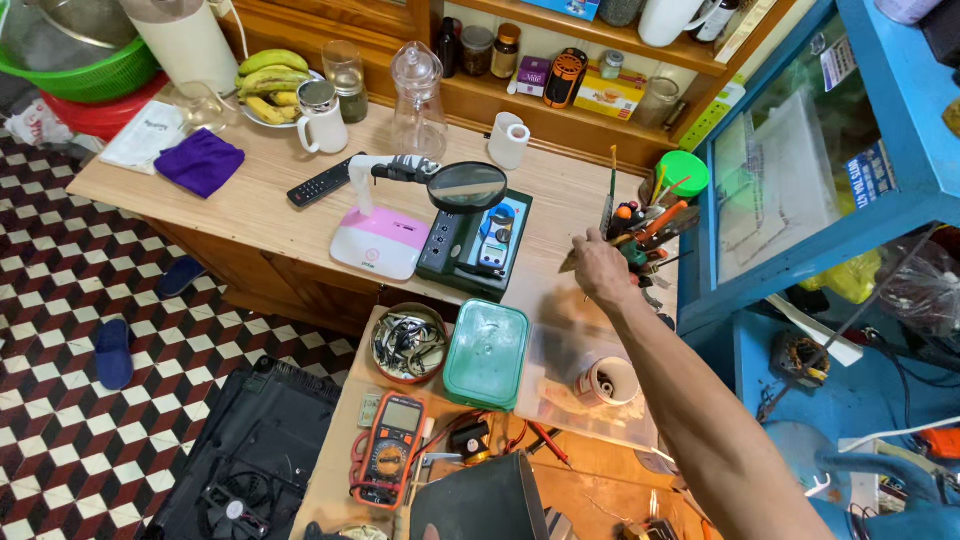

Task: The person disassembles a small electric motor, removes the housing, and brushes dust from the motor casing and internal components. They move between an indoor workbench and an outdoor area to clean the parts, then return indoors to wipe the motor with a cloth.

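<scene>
Right hand (600, 268) extended across counter (260, 205), arm fully stretched, at tool holder (640, 225) crammed with screwdrivers, pliers and brushes. Fingers (578, 258) curled at the holder's near side; blurred, so cannot tell whether pinching a tool handle or merely touching. No tool seen lifted clear of the holder. Left hand not in view.

Just left of holder: dark instrument case (475, 245) with magnifier lamp (465, 185) above it on a pink-and-white base. Nearer, on lower bench: orange multimeter (390, 450) with red leads, untouched; green-lidded box (487, 352) shut; round tin of metal clips (408, 343); mug (606, 380) on clear tray.

Judged stage: early, tool selection only; nothing yet brought to the work area.
</scene>
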